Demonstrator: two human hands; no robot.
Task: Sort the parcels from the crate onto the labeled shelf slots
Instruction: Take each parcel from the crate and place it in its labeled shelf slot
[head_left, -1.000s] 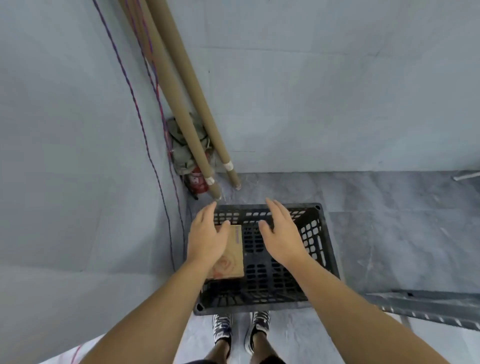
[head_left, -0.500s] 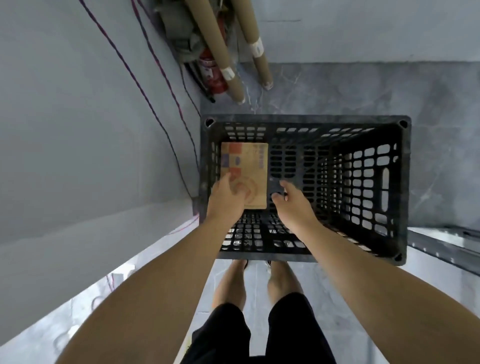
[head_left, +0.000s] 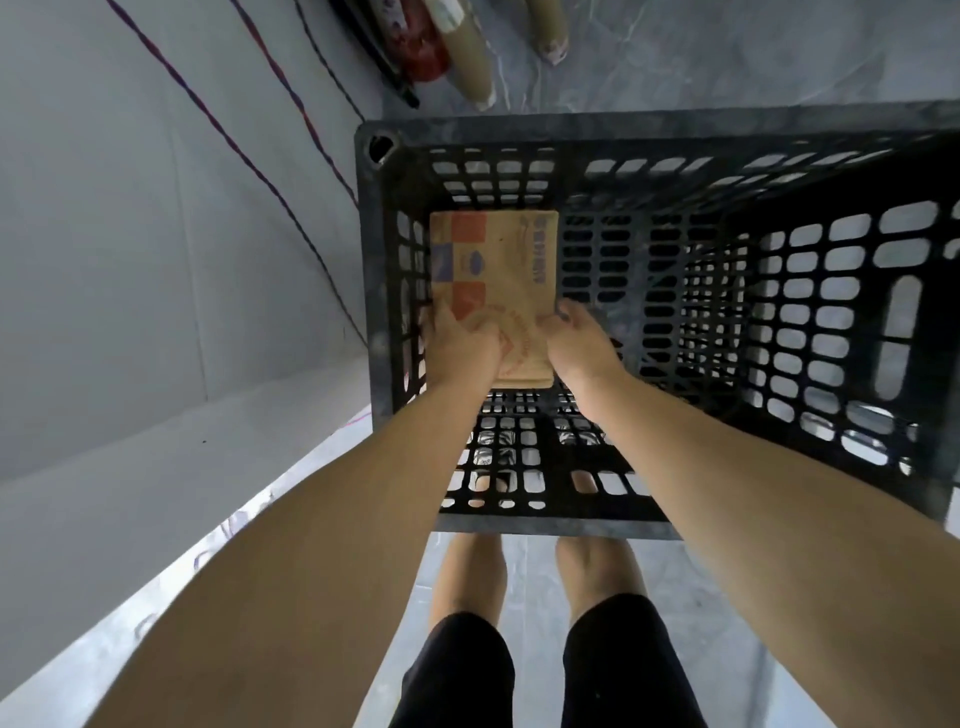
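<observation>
Against the left wall of the crate (head_left: 519, 130), the parcel (head_left: 498, 265) lies flat, long axis running away from the person. Left hand (head_left: 460, 345) clasps its near left corner, right hand (head_left: 579, 343) curls round its near right edge.

Head camera looks steeply down, close over the black crate (head_left: 519, 127), wall (head_left: 130, 260) left, far edges perhaps warped.
</observation>
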